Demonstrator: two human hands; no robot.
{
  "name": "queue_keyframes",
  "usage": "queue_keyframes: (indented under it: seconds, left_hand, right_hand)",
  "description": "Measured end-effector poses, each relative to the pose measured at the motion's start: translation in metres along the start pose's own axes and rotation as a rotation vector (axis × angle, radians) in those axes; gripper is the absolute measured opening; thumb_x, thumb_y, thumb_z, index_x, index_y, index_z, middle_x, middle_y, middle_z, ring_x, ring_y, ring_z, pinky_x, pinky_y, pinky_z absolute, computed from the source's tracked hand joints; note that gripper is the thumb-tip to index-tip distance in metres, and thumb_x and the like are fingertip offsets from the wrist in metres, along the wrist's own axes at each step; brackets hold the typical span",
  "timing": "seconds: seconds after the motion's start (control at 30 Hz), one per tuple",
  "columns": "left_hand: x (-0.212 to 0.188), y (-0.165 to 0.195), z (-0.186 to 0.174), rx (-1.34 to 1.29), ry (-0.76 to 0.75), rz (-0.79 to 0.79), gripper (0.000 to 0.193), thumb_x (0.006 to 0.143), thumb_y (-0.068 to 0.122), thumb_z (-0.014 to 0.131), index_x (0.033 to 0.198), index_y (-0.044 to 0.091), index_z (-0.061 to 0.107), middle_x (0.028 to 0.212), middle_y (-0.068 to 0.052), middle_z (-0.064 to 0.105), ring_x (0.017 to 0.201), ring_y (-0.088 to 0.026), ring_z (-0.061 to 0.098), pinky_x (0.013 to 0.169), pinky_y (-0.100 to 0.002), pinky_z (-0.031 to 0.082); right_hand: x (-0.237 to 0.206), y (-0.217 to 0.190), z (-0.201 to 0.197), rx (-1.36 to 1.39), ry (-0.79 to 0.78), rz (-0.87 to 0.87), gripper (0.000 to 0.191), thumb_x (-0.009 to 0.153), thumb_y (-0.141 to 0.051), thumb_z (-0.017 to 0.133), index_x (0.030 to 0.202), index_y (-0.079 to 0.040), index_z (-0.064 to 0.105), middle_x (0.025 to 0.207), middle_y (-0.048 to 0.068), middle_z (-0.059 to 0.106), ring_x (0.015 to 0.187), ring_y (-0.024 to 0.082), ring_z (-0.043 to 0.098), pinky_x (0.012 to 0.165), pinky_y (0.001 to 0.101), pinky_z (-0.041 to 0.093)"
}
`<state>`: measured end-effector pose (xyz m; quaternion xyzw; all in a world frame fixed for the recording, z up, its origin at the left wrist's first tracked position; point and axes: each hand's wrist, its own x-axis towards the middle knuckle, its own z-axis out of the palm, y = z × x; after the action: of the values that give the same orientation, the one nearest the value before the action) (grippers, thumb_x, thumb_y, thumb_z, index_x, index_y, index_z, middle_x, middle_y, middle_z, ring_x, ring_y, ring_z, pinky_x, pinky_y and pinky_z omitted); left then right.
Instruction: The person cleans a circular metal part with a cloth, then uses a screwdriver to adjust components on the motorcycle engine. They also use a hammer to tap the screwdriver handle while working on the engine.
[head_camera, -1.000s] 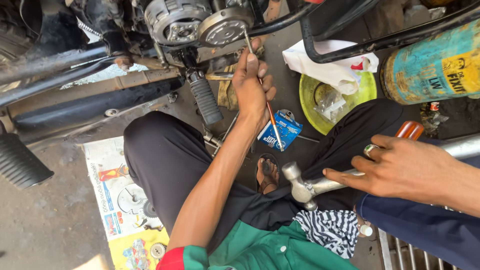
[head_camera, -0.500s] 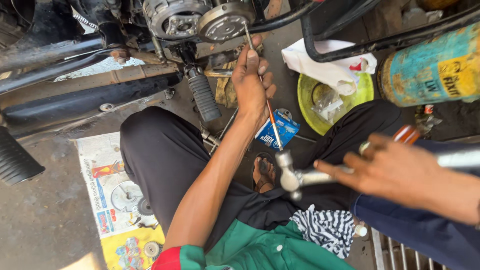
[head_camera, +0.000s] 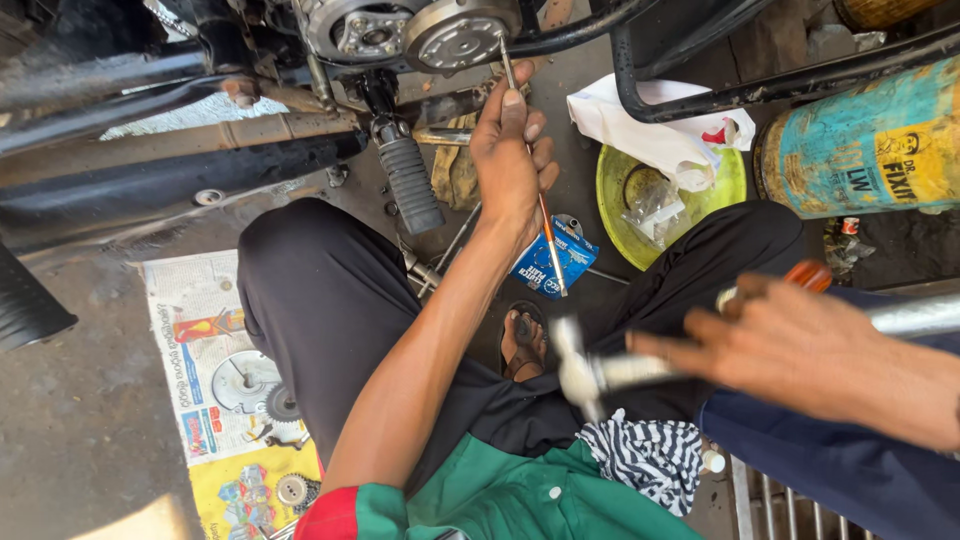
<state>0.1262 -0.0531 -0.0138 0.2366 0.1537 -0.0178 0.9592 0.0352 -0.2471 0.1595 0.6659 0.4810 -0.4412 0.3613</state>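
Up at the top of the view, the left hand (head_camera: 512, 165) reaches forward on a long bare arm that runs from the green and red sleeve at the bottom edge, over the black trousers (head_camera: 330, 320), to the underside of a motorcycle. Its fingers are curled shut around a thin screwdriver (head_camera: 528, 175) with an orange handle; the thumb lies along the metal shaft, and the tip is set against the round silver engine cover (head_camera: 455, 38). The handle end sticks out below the palm, over a small blue box (head_camera: 553, 258) on the ground. Just left of the hand a black ribbed footpeg (head_camera: 408, 180) hangs down. The right hand (head_camera: 800, 350) comes in from the right edge, blurred, with its fingers wrapped around the handle of a metal hammer (head_camera: 590, 375) whose head points left above the lap. Behind it sit a yellow-green bowl (head_camera: 615, 190) holding a clear bag, a white cloth (head_camera: 650, 125) and a rusty turquoise and yellow can (head_camera: 870, 145). A printed newspaper (head_camera: 215, 370) lies under the left knee.
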Motion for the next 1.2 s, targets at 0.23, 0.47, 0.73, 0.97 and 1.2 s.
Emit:
queue_keyframes:
  seconds: [0.23, 0.47, 0.73, 0.97, 1.2]
  left_hand:
    - [0.003, -0.004, -0.005, -0.011, -0.004, -0.011, 0.033, 0.111, 0.03, 0.045, 0.139, 0.019, 0.059, 0.076, 0.004, 0.039, 0.049, -0.004, 0.026, 0.04, -0.021, 0.02]
    - [0.004, -0.006, -0.006, -0.009, -0.01, -0.004, 0.033, 0.111, 0.031, 0.046, 0.139, 0.018, 0.06, 0.075, 0.004, 0.039, 0.05, -0.005, 0.027, 0.041, -0.022, 0.021]
    - [0.004, -0.008, -0.007, 0.057, 0.029, 0.013, 0.034, 0.11, 0.031, 0.045, 0.138, 0.018, 0.059, 0.076, 0.003, 0.044, 0.047, -0.004, 0.026, 0.039, -0.021, 0.02]
    - [0.007, -0.012, -0.011, -0.002, 0.0, 0.056, 0.034, 0.111, 0.031, 0.046, 0.14, 0.018, 0.059, 0.079, 0.003, 0.043, 0.048, -0.004, 0.027, 0.039, -0.023, 0.02]
    - [0.007, -0.017, -0.013, 0.015, 0.014, 0.023, 0.036, 0.112, 0.034, 0.046, 0.141, 0.017, 0.057, 0.083, 0.001, 0.047, 0.049, -0.003, 0.028, 0.041, -0.022, 0.021]
  right_hand:
    - [0.005, 0.003, 0.002, -0.018, 0.118, 0.006, 0.093, 0.084, -0.01, 0.06, 0.167, -0.03, 0.024, 0.11, 0.01, 0.066, 0.072, 0.025, 0.073, 0.084, 0.0493, 0.055]
    - [0.008, 0.002, 0.0, -0.036, 0.043, -0.097, 0.075, 0.093, -0.016, 0.055, 0.161, -0.024, 0.024, 0.104, 0.01, 0.065, 0.079, 0.026, 0.072, 0.073, 0.0444, 0.056]
    - [0.008, 0.002, 0.006, -0.043, 0.034, -0.028, 0.078, 0.09, -0.017, 0.055, 0.161, -0.026, 0.023, 0.104, 0.008, 0.066, 0.075, 0.026, 0.071, 0.072, 0.0429, 0.058]
    - [0.013, -0.001, 0.021, -0.02, 0.287, -0.003, 0.085, 0.08, -0.005, 0.058, 0.158, -0.028, 0.032, 0.094, 0.008, 0.07, 0.055, 0.018, 0.071, 0.081, 0.0433, 0.058]
    - [0.012, 0.002, 0.012, 0.023, -0.041, 0.109, 0.088, 0.088, -0.017, 0.058, 0.164, -0.037, 0.02, 0.104, 0.004, 0.067, 0.069, 0.02, 0.072, 0.088, 0.0405, 0.057]
